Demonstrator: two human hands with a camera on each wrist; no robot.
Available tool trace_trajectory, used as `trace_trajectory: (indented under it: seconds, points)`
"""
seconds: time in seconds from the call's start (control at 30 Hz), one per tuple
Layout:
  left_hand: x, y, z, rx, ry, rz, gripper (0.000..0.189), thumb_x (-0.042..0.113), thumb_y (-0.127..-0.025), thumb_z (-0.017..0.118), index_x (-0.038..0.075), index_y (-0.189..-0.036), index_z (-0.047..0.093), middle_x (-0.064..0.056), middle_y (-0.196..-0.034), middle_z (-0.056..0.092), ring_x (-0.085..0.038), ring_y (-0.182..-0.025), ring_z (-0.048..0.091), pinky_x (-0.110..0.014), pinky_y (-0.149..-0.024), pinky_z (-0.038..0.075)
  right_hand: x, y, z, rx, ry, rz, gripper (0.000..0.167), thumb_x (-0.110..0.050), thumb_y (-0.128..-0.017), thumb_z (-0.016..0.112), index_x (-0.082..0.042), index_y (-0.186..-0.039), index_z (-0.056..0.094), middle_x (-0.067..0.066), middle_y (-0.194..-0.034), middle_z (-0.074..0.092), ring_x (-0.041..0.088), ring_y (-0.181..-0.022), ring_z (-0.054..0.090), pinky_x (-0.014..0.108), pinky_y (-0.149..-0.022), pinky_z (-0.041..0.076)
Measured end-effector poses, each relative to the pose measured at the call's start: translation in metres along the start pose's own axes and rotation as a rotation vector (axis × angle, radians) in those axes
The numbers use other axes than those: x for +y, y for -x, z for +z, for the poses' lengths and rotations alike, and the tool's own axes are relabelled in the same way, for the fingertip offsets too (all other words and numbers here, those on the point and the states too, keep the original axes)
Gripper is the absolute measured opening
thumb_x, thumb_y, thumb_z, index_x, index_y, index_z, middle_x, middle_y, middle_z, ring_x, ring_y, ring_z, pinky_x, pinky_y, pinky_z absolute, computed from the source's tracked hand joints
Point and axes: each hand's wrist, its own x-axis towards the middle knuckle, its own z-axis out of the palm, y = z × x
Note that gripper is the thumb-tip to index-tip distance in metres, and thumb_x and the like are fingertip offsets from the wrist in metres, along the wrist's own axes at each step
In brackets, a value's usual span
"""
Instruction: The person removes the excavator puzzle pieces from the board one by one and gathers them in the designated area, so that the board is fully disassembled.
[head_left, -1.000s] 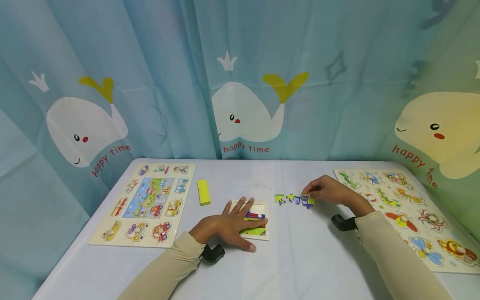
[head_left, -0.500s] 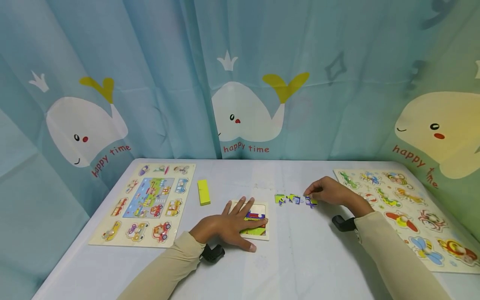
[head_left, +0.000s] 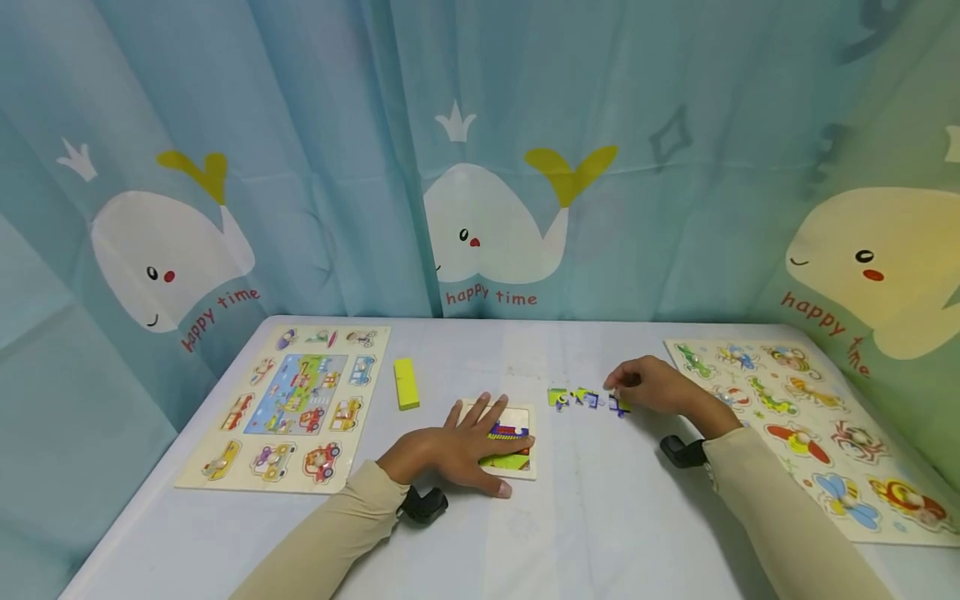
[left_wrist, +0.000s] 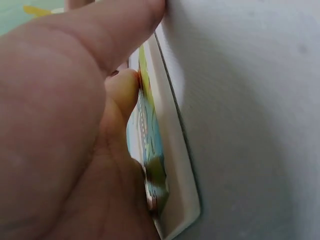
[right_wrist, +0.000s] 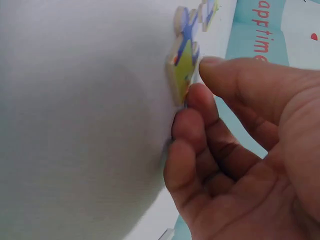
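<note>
A small square puzzle board (head_left: 517, 465) with a train picture lies under my left hand (head_left: 461, 454). That hand is spread flat with its fingers across the board; the thumb reaches past the near edge, and the palm hides much of the picture. To the right lie three small jigsaw pieces in a row: a green one (head_left: 557, 398), a purple-and-green one (head_left: 587, 399) and a purple-and-yellow one (head_left: 619, 406). My right hand (head_left: 651, 385) is at the last piece. In the right wrist view, its thumb and bent fingertips stand beside that piece (right_wrist: 184, 70), with a gap between thumb and forefinger.
A yellow block (head_left: 407, 384) stands behind the left hand. On the left lies a large peg puzzle of vehicles (head_left: 277, 467); on the right, a peg puzzle of insects (head_left: 806, 417), partly under the right sleeve. A blue whale-print curtain (head_left: 495, 67) hangs behind the table.
My right hand slid the rightmost jigsaw piece away from the middle one, then shifted slightly back left as the piece stayed. The left hand stays on the board.
</note>
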Motion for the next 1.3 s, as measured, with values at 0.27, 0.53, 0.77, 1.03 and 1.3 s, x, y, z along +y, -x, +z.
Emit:
trace_trajectory:
  seconds: [0.27, 0.53, 0.77, 1.03, 1.3]
  points:
    - [0.003, 0.001, -0.003, 0.027, 0.031, 0.014, 0.071, 0.055, -0.090, 0.061, 0.040, -0.152, 0.031, -0.008, -0.160, -0.021, -0.029, -0.144, -0.022, -0.057, -0.111, -0.009, -0.009, -0.004, -0.004, 0.109, 0.054, -0.042, 0.013, 0.001, -0.089, 0.064, 0.004, -0.100, 0.069, 0.006, -0.090, 0.066, 0.019, -0.079, 0.055, 0.037, -0.071, 0.046]
    - [-0.003, 0.009, -0.003, 0.033, -0.014, -0.019, 0.074, 0.057, -0.088, 0.062, 0.042, -0.152, 0.028, -0.008, -0.160, -0.020, -0.033, -0.143, -0.022, -0.060, -0.110, -0.006, -0.029, -0.010, 0.007, 0.145, 0.052, -0.104, 0.015, -0.002, -0.093, 0.060, 0.004, -0.102, 0.070, 0.005, -0.091, 0.068, 0.019, -0.080, 0.056, 0.036, -0.069, 0.047]
    - [-0.009, 0.021, -0.001, 0.019, -0.018, -0.038, 0.073, 0.058, -0.087, 0.064, 0.046, -0.151, 0.030, -0.011, -0.160, -0.018, -0.037, -0.143, -0.021, -0.059, -0.112, 0.002, -0.046, -0.020, 0.021, 0.126, 0.024, -0.129, 0.016, -0.005, -0.095, 0.059, 0.003, -0.103, 0.071, 0.009, -0.093, 0.070, 0.018, -0.079, 0.054, 0.037, -0.071, 0.046]
    - [-0.014, 0.033, 0.002, -0.018, 0.007, -0.095, 0.077, 0.059, -0.085, 0.066, 0.046, -0.151, 0.029, -0.014, -0.160, -0.016, -0.035, -0.143, -0.020, -0.054, -0.114, -0.002, -0.068, -0.031, 0.040, 0.057, -0.014, -0.121, 0.017, -0.008, -0.096, 0.060, 0.001, -0.106, 0.071, 0.006, -0.090, 0.069, 0.015, -0.076, 0.054, 0.032, -0.065, 0.047]
    - [-0.014, 0.035, 0.000, -0.014, 0.011, -0.074, 0.076, 0.059, -0.087, 0.063, 0.044, -0.152, 0.027, -0.016, -0.159, -0.017, -0.036, -0.143, -0.021, -0.055, -0.113, -0.004, -0.091, -0.039, 0.054, 0.030, -0.048, -0.171, 0.019, -0.006, -0.094, 0.062, 0.002, -0.109, 0.070, 0.000, -0.086, 0.065, 0.014, -0.073, 0.054, 0.030, -0.062, 0.048]
